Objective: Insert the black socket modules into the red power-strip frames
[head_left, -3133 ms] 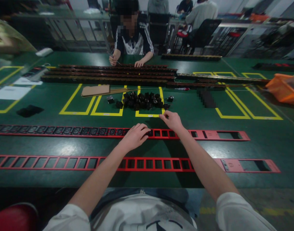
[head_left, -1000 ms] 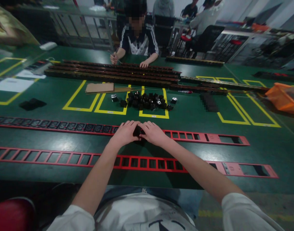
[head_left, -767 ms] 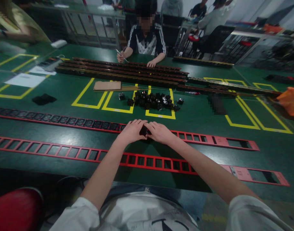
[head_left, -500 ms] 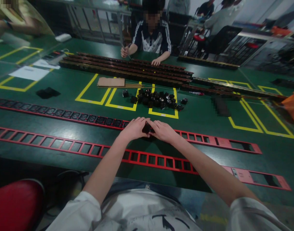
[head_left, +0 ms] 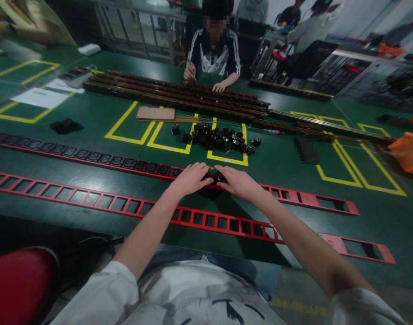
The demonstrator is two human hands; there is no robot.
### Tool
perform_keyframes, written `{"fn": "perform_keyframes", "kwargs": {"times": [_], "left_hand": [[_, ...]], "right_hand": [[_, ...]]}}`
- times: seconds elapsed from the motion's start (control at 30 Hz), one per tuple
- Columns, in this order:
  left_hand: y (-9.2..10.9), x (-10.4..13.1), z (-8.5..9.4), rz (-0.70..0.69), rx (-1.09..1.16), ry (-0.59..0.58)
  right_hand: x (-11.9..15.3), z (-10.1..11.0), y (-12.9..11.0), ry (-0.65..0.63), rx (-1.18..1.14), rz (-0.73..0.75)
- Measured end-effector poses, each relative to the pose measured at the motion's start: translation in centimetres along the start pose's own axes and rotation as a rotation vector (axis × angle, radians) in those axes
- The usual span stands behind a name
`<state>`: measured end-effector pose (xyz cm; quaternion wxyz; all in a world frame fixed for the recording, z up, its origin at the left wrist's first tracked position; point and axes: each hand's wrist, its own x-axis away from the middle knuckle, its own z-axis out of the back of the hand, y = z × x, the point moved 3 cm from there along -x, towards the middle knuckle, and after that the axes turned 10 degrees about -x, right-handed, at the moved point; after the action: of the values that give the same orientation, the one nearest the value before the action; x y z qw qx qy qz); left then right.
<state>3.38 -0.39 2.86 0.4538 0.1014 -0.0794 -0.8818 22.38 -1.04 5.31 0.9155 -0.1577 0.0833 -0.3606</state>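
My left hand point(head_left: 192, 178) and my right hand point(head_left: 239, 183) meet over the far red slotted panel point(head_left: 335, 203). Fingers and thumbs of both are closed around a small black socket point(head_left: 213, 174) at the panel's slots; much of it is hidden by the fingers. Left of my hands, a long row of black sockets point(head_left: 117, 161) fills the panel's openings. To the right, its last few slots show bare. A second red slotted panel point(head_left: 193, 217) lies nearer to me, under my forearms, its visible slots unfilled. Beyond my hands is a pile of loose black sockets point(head_left: 220, 137).
Across the green table point(head_left: 101, 119), several long dark rails point(head_left: 179, 97) lie before a co-worker point(head_left: 213, 54), whose hands are at them. A cardboard piece point(head_left: 155, 113), a black pouch-like item point(head_left: 66, 126), papers point(head_left: 39, 97) and an orange item point(head_left: 409, 151) lie about. A red stool point(head_left: 22, 284) stands lower left.
My hands have moved slightly apart, my right hand shifting right along the panel. Both stay at the same black socket area. The co-worker's raised hand has come down toward the rails.
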Motion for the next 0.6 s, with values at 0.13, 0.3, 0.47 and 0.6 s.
{"fn": "perform_keyframes", "kwargs": {"times": [0.13, 0.3, 0.47, 0.6], "left_hand": [[0.9, -0.2, -0.1, -0.078, 0.124, 0.045], [1.2, -0.4, -0.4, -0.096, 0.288, 0.059], [1.5, -0.6, -0.5, -0.062, 0.146, 0.055], [1.7, -0.5, -0.8, -0.046, 0.068, 0.025]], "right_hand": [[0.1, 0.0, -0.4, 0.010, -0.011, 0.007], [0.3, -0.1, -0.5, 0.043, 0.018, 0.029], [0.3, -0.9, 0.1, 0.022, 0.135, 0.036], [0.3, -1.5, 0.7, 0.039, 0.144, 0.019]]}}
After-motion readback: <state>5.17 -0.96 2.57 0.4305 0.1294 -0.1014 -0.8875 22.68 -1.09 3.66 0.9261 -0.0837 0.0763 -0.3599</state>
